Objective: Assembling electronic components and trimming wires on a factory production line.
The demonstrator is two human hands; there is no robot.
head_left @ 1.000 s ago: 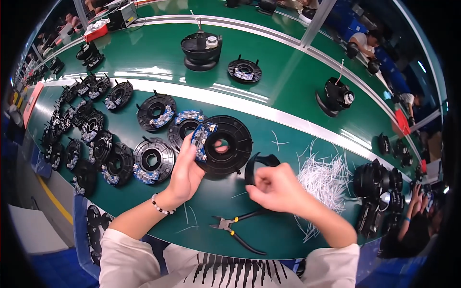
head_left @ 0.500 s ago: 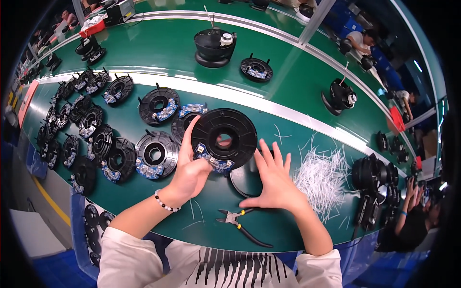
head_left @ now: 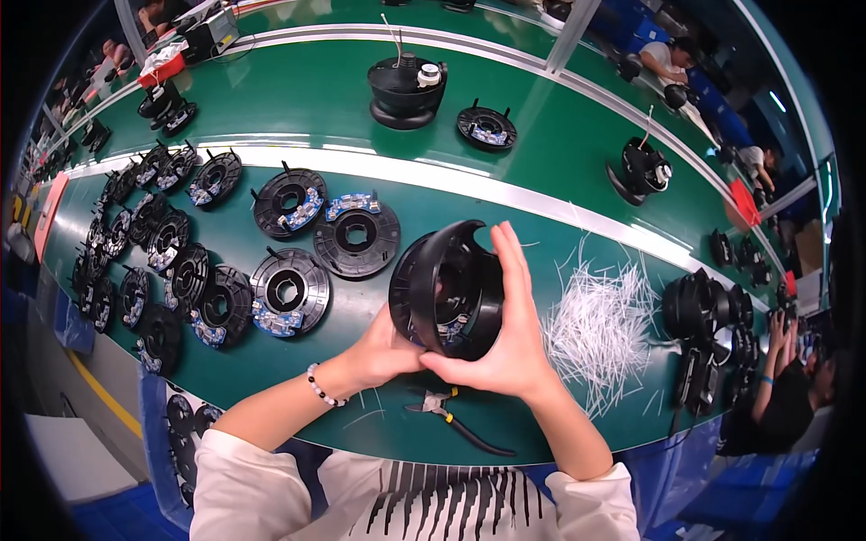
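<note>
Holding: both hands clasp a black round plastic housing (head_left: 448,290), lifted on edge above the green table (head_left: 541,162).
Right hand (head_left: 505,347): fingers spread flat up its right side, thumb under.
Left hand (head_left: 383,352): fingers hidden behind it, grip unclear.
Near: pliers (head_left: 451,415) just below the hands.
Right: white cable ties (head_left: 604,320).
Left: black coil discs (head_left: 287,290) in rows.
</note>
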